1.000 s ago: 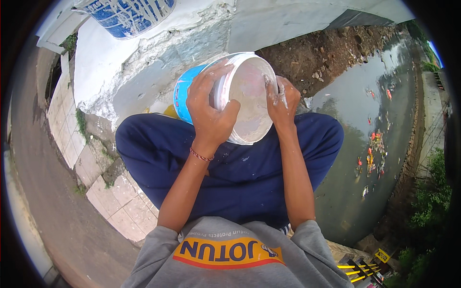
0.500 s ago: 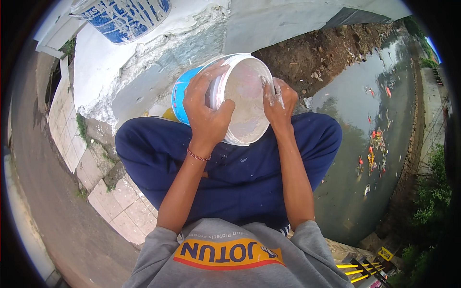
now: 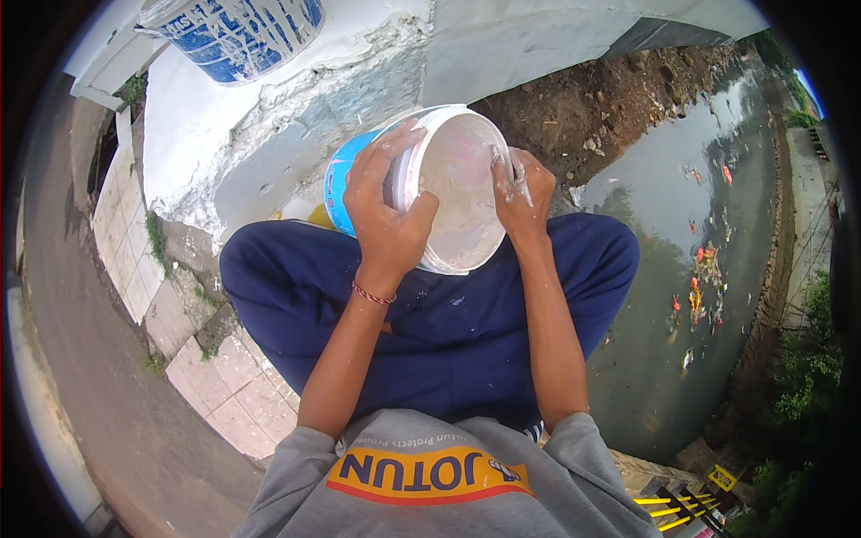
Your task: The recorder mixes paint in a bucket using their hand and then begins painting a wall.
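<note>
Trouble could start at the right hand [image 3: 527, 197], which holds the right edge of a tipped bucket [image 3: 462, 193]. White smears [image 3: 521, 186] mark its skin, and if that stuff is slick, the grip could slip. The left hand [image 3: 386, 211] holds the other side, with its fingers on the outside and its thumb by the edge. The bucket is between the legs of the blue trousers [image 3: 466, 332]. Its bottom is hidden, so I cannot tell what holds it up. If one hand let go, the bucket might roll, and anything loose inside could spill on the trousers. Murky water [image 3: 646, 359] lies off to the right, well apart from the bucket; a bad drop that way might send it in. A second bucket [image 3: 242, 36], streaked with white, stands on the white ledge [image 3: 206, 125] ahead; a hard bump could tip it.
</note>
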Motion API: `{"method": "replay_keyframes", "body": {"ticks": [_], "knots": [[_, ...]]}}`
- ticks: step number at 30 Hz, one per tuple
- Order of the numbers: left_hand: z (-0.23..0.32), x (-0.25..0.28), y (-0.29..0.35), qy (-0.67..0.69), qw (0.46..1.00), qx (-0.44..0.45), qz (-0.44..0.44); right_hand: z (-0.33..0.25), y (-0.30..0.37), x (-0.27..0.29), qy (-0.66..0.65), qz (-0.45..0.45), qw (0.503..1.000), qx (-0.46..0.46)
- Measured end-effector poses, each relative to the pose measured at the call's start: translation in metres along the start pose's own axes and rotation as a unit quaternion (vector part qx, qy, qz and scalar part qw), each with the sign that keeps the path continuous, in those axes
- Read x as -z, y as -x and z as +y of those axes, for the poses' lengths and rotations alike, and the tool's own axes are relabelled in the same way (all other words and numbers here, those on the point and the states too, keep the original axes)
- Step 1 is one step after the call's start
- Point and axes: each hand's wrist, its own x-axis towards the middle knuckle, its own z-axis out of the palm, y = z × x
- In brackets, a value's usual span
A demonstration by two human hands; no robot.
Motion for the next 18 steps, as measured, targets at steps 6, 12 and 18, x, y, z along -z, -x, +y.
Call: {"method": "replay_keyframes", "body": {"ticks": [6, 12, 18], "knots": [[0.0015, -0.0021, 0.0007, -0.017, 1.0, -0.008, -0.006, -0.0035, 0.0001, 0.0003, -0.008, 0.008, 1.0, -0.013], [0.0027, -0.0016, -0.001, -0.01, 1.0, -0.002, -0.009, -0.0024, -0.0021, 0.0027, 0.021, -0.011, 1.0, -0.009], [-0.0008, -0.0006, 0.0014, -0.005, 1.0, -0.01, -0.002, -0.0072, -0.0053, -0.0019, -0.004, 0.026, 0.999, 0.02]]}}
